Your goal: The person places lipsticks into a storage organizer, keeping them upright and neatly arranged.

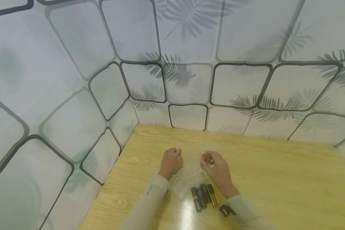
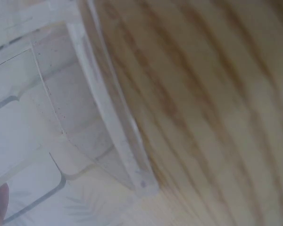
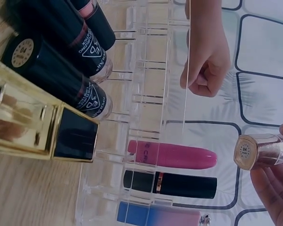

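Note:
My right hand (image 1: 217, 171) pinches a clear lipstick tube (image 3: 246, 151) with a gold base marked 04, held above the far right part of a clear acrylic organizer (image 1: 185, 181). Three tubes stand in its slots in the right wrist view: a pink one (image 3: 179, 155), a black one with a copper band (image 3: 179, 184) and a blue-to-pink one (image 3: 155, 214). Beside the organizer's left side is my left hand (image 1: 171, 162), loosely curled with nothing visible in it. The organizer's wall (image 2: 106, 108) fills part of the left wrist view.
Several black lipsticks (image 1: 196, 199) lie on the wooden table (image 1: 276, 179) in front of the organizer, close to my right forearm. Next to them is a gold lipstick with a black end (image 1: 212, 195). Patterned walls (image 1: 187, 83) border the table's back and left.

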Demonstrator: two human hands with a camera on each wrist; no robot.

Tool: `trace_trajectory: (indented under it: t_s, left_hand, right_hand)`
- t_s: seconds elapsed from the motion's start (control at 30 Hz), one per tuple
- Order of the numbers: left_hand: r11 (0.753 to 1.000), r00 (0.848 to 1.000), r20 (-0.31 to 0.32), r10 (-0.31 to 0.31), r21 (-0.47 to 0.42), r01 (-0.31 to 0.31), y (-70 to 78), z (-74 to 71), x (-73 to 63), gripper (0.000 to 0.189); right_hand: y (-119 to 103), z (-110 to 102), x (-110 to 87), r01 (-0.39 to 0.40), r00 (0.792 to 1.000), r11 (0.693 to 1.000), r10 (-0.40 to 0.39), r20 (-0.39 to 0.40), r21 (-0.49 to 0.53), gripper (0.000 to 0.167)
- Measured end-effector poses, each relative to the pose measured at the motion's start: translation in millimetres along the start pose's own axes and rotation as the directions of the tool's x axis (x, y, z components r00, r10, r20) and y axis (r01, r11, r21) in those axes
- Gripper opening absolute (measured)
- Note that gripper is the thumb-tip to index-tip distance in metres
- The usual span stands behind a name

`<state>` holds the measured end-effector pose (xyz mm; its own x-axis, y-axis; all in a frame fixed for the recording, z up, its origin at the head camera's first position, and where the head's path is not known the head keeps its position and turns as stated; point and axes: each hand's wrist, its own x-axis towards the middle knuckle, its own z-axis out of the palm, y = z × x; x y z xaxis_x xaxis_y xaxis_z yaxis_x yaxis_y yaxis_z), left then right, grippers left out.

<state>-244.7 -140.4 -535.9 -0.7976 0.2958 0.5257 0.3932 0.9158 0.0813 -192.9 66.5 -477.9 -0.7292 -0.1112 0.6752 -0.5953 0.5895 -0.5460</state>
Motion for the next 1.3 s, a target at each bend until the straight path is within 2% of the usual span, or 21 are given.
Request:
trace_trajectory:
  t_s: [0.33,0.43,0.53,0.7,0.87,1.03,1.3]
  left_hand:
    - [0.998,0.997,-0.078,0.023,-0.053,-0.027,1.9,-2.4,-0.7,0.013]
    - [0.999,0.998,-0.053,0.016,-0.036,-0.018,2.0,-3.7,-0.2,0.014]
    - [1.0,1.0,0.0,-0.003,-0.013,0.003,1.5,-3.1,0.4,0.014]
    - [1.0,0.998,0.054,-0.027,0.011,0.027,2.8,-4.5,0.5,0.013]
    - [0.999,0.998,0.052,-0.031,0.022,0.03,4.3,-5.9,0.6,0.013]
    - [0.999,0.999,0.037,-0.025,0.04,0.024,4.6,-6.0,0.2,0.012]
    - [0.999,0.998,0.054,-0.031,0.044,0.028,3.5,-2.8,-0.6,0.011]
  right_hand:
    - [2.1,8.0,-0.2,0.015,0.999,1.0,-0.015,-0.032,-0.008,0.028]
    - [2.8,10.8,-0.3,0.03,0.999,0.999,-0.031,-0.04,-0.026,0.027]
    - [2.7,14.0,-1.1,0.046,0.998,0.998,-0.047,-0.049,-0.034,0.027]
    - [2.4,20.1,-3.3,0.049,0.997,0.999,-0.05,-0.061,-0.008,0.027]
    - [2.9,27.1,-5.4,0.049,0.995,0.999,-0.049,-0.083,-0.008,0.025]
    - [2.6,32.2,-7.4,0.079,0.991,0.994,-0.086,-0.104,-0.072,0.025]
    - [3.5,39.9,-13.8,0.107,0.99,0.981,-0.12,-0.07,-0.16,0.029]
